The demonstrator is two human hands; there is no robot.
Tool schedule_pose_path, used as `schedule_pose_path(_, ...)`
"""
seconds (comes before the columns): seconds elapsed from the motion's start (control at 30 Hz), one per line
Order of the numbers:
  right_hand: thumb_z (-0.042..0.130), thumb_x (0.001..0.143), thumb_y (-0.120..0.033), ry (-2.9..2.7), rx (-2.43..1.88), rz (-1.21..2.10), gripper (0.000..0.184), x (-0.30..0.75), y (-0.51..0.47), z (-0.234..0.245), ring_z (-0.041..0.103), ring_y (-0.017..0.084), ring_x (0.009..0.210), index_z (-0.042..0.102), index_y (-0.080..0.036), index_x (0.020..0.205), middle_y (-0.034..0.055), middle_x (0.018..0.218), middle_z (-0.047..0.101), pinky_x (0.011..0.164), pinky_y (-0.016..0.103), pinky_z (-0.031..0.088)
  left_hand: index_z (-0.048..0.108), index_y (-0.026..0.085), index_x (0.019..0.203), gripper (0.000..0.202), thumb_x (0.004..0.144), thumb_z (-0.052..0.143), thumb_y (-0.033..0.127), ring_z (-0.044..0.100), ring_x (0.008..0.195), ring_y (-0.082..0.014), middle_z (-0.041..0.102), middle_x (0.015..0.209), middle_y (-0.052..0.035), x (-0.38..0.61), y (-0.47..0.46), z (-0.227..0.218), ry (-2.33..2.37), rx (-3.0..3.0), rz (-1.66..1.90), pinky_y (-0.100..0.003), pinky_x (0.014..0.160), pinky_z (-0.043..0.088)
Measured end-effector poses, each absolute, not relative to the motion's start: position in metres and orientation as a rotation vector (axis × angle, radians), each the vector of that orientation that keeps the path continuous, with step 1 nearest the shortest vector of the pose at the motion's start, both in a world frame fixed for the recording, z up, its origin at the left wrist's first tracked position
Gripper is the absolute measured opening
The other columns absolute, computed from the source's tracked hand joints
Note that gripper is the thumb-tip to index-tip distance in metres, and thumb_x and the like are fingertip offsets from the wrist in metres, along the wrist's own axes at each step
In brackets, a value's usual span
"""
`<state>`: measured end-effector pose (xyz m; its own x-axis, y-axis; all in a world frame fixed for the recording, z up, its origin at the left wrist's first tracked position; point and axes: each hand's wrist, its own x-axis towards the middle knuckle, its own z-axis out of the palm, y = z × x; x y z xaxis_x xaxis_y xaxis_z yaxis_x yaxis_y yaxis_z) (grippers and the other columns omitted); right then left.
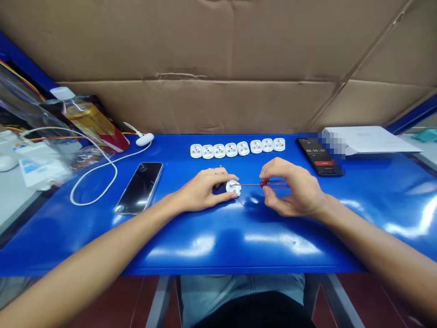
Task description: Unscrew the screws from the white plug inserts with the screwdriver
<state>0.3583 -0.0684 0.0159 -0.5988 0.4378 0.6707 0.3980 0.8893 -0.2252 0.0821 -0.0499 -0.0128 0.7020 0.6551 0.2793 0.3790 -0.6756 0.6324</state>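
My left hand (203, 187) grips a round white plug (233, 187) by its edge, low over the blue table (218, 246). My right hand (293, 187) pinches a small screwdriver (264, 184) with a red handle. Its thin metal shaft runs left, and the tip meets the plug's face near a small metal screw. My fingers partly hide the plug. Several matching white plugs (237, 147) stand in a neat row beyond my hands.
A dark smartphone (139, 187) lies left of my hands, inside a loop of white cable (95, 168). A phone showing a timer (319, 156) lies at the right. A white flat box (370, 139) sits beyond it. Clear plastic and a bottle (89, 123) crowd the left; cardboard (218, 41) forms the back wall.
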Motion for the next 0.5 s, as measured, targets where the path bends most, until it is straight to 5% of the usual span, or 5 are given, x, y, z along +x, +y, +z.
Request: schedule_pose_path(0.5,0.064,0.099,-0.025,-2.176,-0.803,-0.091,0.013,0.3599,-0.0683,0.0099,0.078,0.019,0.072,0.065,-0.026,0.113,0.0033,0.096,0.081,0.064,0.029,0.065,0.068,0.022,0.142,0.058,0.093,0.08,0.05,0.062,0.091,-0.0187,0.068,0.107,-0.0061,0.0795,-0.0498,-0.011,0.876,2.321,0.685,-0.031,0.083,0.05)
